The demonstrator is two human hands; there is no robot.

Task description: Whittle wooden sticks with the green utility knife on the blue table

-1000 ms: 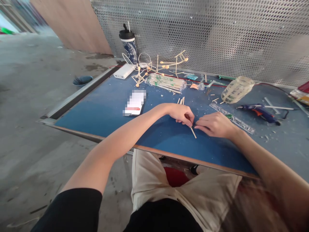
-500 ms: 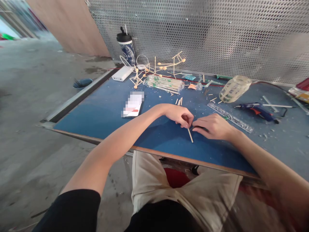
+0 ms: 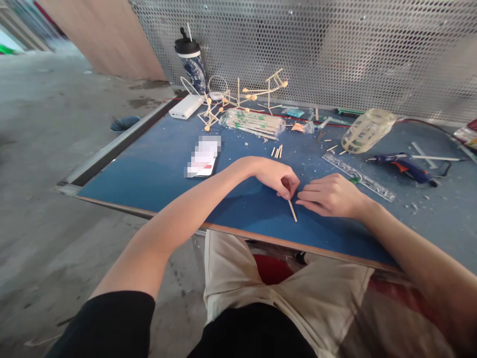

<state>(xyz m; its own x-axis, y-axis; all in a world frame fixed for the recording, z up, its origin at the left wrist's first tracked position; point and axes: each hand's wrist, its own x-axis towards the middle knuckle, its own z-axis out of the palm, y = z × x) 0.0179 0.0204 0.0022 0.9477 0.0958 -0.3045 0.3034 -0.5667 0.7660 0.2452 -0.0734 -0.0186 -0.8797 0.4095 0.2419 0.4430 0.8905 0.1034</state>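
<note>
Head view shows the left hand at the centre of the blue-topped bench, its grip pinched on the upper end of a thin pale wooden stick that slants toward five o'clock, lower end on the surface. At three o'clock from it, the right hand lies flat, fingers loosely spread, fingertips just beside the stick, grasping nothing. A clear plastic ruler lies toward two o'clock, a blue glue gun beyond it. At twelve o'clock sits a plastic-wrapped bundle of sticks.
</note>
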